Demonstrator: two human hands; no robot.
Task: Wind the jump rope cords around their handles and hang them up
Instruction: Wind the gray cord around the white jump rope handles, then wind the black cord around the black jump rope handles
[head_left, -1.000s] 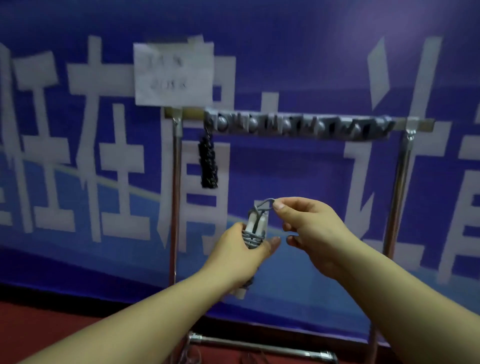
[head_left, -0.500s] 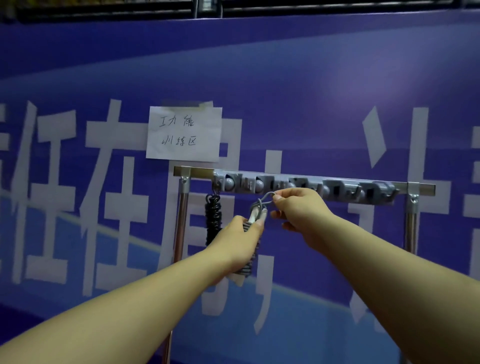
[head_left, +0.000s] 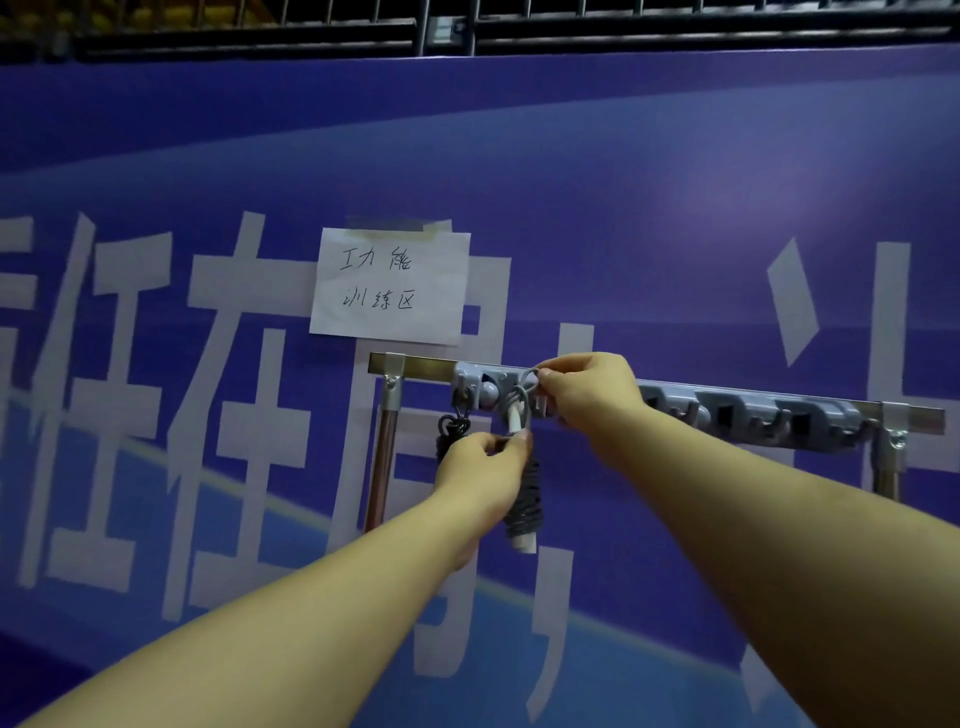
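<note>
Head view: two wound jump ropes (head_left: 524, 499)

Grey cord (head_left: 525, 499), white handles (head_left: 524, 541), blue-white banner (head_left: 675, 234).

Both forearms are showing bare below the hook rail (head_left: 737, 415); the left hand (head_left: 480, 475) and right hand (head_left: 589, 392) are wearing nothing.

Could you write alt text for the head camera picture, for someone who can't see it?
A person's right hand lifts a grey cord loop to a hook rail, while the left hand holds the wound jump rope. A black rope hangs alongside.
</note>
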